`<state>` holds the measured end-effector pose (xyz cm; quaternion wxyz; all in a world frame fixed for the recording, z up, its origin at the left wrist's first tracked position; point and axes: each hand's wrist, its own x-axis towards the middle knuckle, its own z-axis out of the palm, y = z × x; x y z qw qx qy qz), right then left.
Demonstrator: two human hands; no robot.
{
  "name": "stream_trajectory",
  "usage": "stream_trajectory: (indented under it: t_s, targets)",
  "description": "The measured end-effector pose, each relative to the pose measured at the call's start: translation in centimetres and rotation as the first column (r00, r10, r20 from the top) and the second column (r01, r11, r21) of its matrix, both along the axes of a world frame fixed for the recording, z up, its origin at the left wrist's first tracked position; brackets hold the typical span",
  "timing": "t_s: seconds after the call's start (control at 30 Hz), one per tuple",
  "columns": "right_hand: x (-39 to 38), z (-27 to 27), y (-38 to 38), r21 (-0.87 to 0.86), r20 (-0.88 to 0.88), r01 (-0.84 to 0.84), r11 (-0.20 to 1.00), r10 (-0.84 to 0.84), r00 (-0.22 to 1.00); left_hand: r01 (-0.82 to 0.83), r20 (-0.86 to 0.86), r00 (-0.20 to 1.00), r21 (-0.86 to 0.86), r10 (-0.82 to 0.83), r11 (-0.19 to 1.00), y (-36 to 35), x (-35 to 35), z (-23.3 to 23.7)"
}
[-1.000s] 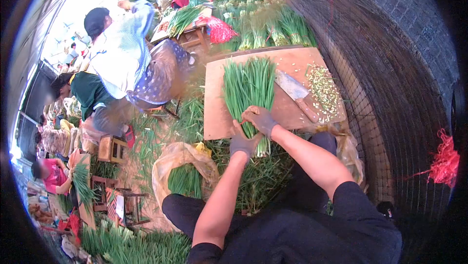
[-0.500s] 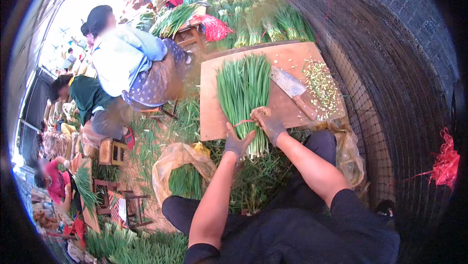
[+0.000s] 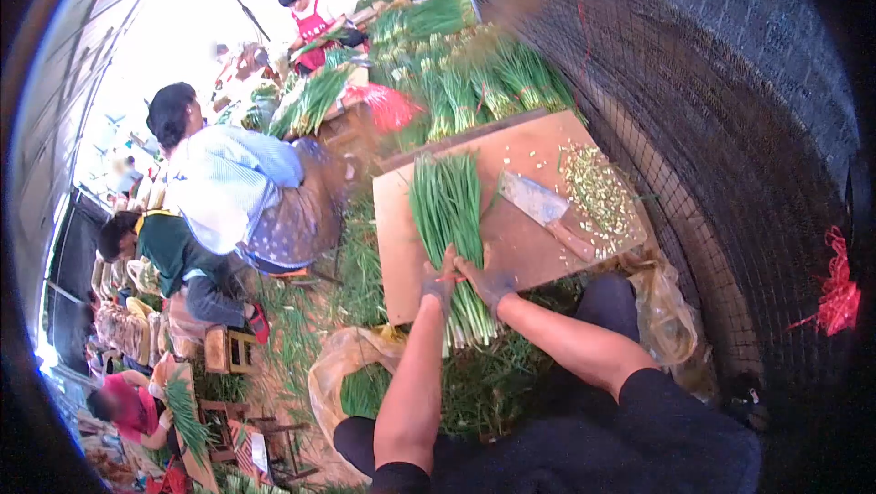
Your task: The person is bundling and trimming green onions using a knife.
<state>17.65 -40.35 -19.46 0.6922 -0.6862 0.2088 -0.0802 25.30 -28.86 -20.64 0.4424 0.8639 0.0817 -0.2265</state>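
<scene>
A bunch of garlic chives lies on the wooden board, green tips pointing away and pale stem ends hanging over the near edge. My left hand, gloved in grey, is wrapped around the bunch's left side. From the right, my right hand, also gloved, presses on it, and the two hands meet on top. A bit of red tie shows between them, mostly covered. To the right lies a cleaver with a wooden handle, beside a scatter of chopped stem ends.
Tied chive bunches are piled beyond the board. A plastic bag holding greens stands at lower left. Black netting walls the right side, with red ties hanging there. Co-workers sit along the left.
My hands have drawn closer together around the bunch, squeezing it narrower, and the red tie is now mostly covered. The view has tilted, showing more of the far co-worker in a red apron.
</scene>
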Motion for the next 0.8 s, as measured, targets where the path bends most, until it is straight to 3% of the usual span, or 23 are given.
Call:
stream_trajectory:
  t_s: [0.03,0.07,0.13,0.17,0.2,0.23,0.27,0.3,0.33,0.37,0.4,0.43,0.47,0.5,0.53,0.57,0.6,0.63,0.7,0.73,0.77,0.8]
  targets:
    - [0.5,0.1,0.1,0.088,0.178,-0.044,0.995,0.028,0.984,-0.059,0.061,0.996,-0.104,0.066,0.993,0.4,0.3,-0.8]
    - [0.8,1.6,0.1,0.088,0.189,-0.050,0.995,0.033,0.981,-0.063,0.073,0.995,-0.105,0.071,0.993,0.1,-0.2,1.9]
    - [0.1,5.0,0.2,0.158,0.420,-0.094,0.983,0.019,0.907,-0.018,0.255,0.959,-0.374,0.122,0.927,0.1,-2.9,7.7]
    - [0.3,7.3,-0.3,0.158,0.429,-0.100,0.982,0.023,0.903,-0.006,0.447,0.858,-0.481,0.251,0.877,-0.5,-3.5,10.3]
    - [0.4,9.8,-0.9,0.051,0.527,-0.118,0.992,0.073,0.847,-0.003,0.456,0.854,-0.478,0.251,0.878,-0.2,-3.2,10.9]
    - [0.4,11.4,-1.1,-0.055,0.610,-0.124,0.991,0.131,0.781,-0.002,0.596,0.754,-0.420,0.277,0.908,0.5,-3.0,11.4]
    - [0.4,12.4,-1.2,-0.056,0.617,-0.128,0.990,0.135,0.775,-0.013,0.722,0.628,-0.364,0.290,0.931,0.7,-3.0,12.5]
    - [0.3,13.3,-1.4,-0.166,0.660,-0.059,0.984,0.155,0.735,0.096,0.724,0.618,-0.457,0.307,0.884,0.9,-3.6,13.6]
    - [0.3,13.9,-1.7,-0.268,0.698,0.023,0.963,0.178,0.694,0.104,0.730,0.610,-0.459,0.308,0.883,1.3,-3.7,13.9]
    - [0.2,13.5,-2.0,-0.271,0.707,0.032,0.962,0.177,0.684,0.191,0.713,0.673,-0.424,0.196,0.885,2.3,-3.8,13.6]
    - [0.0,12.1,-2.2,-0.203,0.606,-0.200,0.959,0.283,0.744,0.279,0.687,0.722,-0.392,0.078,0.877,3.5,-4.0,13.1]
    - [-0.2,10.6,-2.5,-0.099,0.502,-0.413,0.905,0.404,0.765,0.293,0.593,0.749,0.104,-0.295,0.951,5.7,-3.3,10.2]
    - [-0.3,8.9,-3.6,-0.317,0.426,-0.414,0.853,0.519,0.741,0.322,0.323,0.760,0.566,-0.564,0.759,7.7,-1.9,5.8]
    - [-0.3,7.8,-4.4,-0.519,0.325,-0.403,0.754,0.610,0.723,0.428,0.148,0.721,0.674,-0.677,0.602,8.9,-1.3,2.6]
    - [0.0,7.6,-4.3,-0.525,0.335,-0.390,0.756,0.605,0.722,0.451,0.245,0.740,0.510,-0.626,0.732,9.6,-0.3,-0.8]
    - [0.4,7.7,-4.3,-0.578,0.337,-0.359,0.733,0.615,0.713,0.479,0.383,0.777,0.155,-0.499,0.864,9.9,1.4,-5.6]
    - [0.9,7.7,-4.3,-0.629,0.337,-0.324,0.707,0.624,0.705,0.465,0.426,0.839,-0.238,-0.339,0.853,9.8,3.0,-9.9]
    - [1.2,7.8,-4.2,-0.675,0.332,-0.294,0.677,0.634,0.699,0.435,0.421,0.876,-0.477,-0.236,0.764,9.5,4.1,-12.0]
    - [1.6,7.8,-3.4,-0.754,0.309,-0.251,0.607,0.665,0.680,0.293,0.479,0.855,-0.132,-0.198,0.947,7.6,1.2,-2.2]
    - [2.2,8.2,-3.0,-0.792,0.300,-0.224,0.568,0.682,0.667,0.193,0.486,0.854,0.040,-0.188,0.980,6.3,-0.6,3.7]
    - [2.0,10.7,-2.8,-0.485,0.359,-0.428,0.763,0.619,0.698,0.198,0.718,0.691,-0.081,-0.081,0.977,5.7,-0.5,4.6]
    - [1.6,13.8,-2.8,-0.488,0.358,-0.430,0.760,0.623,0.695,0.195,0.720,0.690,-0.084,-0.076,0.977,4.8,-0.7,6.7]
